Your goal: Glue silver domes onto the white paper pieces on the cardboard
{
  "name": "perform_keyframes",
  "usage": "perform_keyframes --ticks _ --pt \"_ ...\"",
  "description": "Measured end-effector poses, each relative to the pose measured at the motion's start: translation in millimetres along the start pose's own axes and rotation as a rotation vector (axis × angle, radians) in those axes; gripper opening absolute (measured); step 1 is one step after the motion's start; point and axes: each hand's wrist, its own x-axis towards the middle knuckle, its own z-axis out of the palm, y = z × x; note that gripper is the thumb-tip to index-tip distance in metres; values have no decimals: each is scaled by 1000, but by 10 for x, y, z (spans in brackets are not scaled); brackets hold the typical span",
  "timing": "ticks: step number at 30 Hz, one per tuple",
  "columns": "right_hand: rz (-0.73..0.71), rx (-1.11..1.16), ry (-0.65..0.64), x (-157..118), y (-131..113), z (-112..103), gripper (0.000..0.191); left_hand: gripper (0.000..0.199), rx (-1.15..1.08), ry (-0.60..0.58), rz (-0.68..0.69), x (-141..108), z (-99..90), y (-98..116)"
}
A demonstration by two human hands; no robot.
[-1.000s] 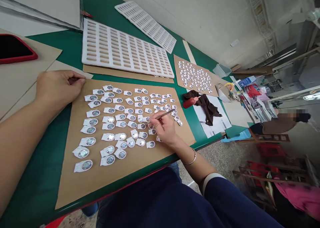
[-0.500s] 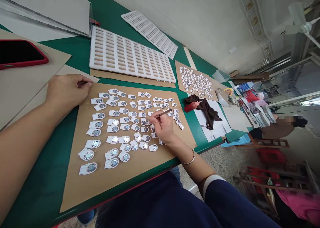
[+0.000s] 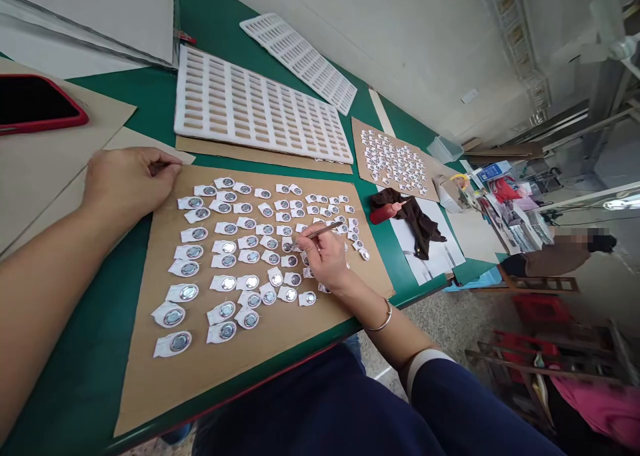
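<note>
My right hand (image 3: 325,257) holds a thin metal tool (image 3: 320,232), perhaps tweezers, with its tip at a round silver piece on a white tab. Several such tabbed pieces (image 3: 180,341) lie in rough rows on a brown cardboard sheet (image 3: 165,389). At the sheet's upper left corner rests my left hand (image 3: 131,181), thumb and forefinger pressed together; anything between them is too small to make out. A bracelet circles my right wrist.
White slotted trays (image 3: 260,109) lie beyond the sheet. A second cardboard (image 3: 367,166) bears more small pieces. Right of it are a red bottle (image 3: 384,213) and dark cloth (image 3: 423,229). A red-edged phone (image 3: 40,106) lies left. A person (image 3: 565,253) is at the far right.
The view has shifted slightly. Both hands keep nearly the same places, and the tool's tip stays near the same piece in the middle of the sheet.
</note>
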Motion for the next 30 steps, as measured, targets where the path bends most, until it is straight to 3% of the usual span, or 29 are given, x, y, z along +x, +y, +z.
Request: perform_keyframes --ticks 10,19,22,30 --pt "-126 -50 -30 46 -1 18 13 39 -2 36 20 0 39 -32" --pt "-13 31 -61 33 -42 -17 9 40 -11 40 58 17 65 -84" --pt "-48 65 -8 9 -148 -11 8 39 -26 42 66 15 57 -84" --pt "-105 44 -56 -18 -217 99 12 38 -20 19 50 18 35 -54"
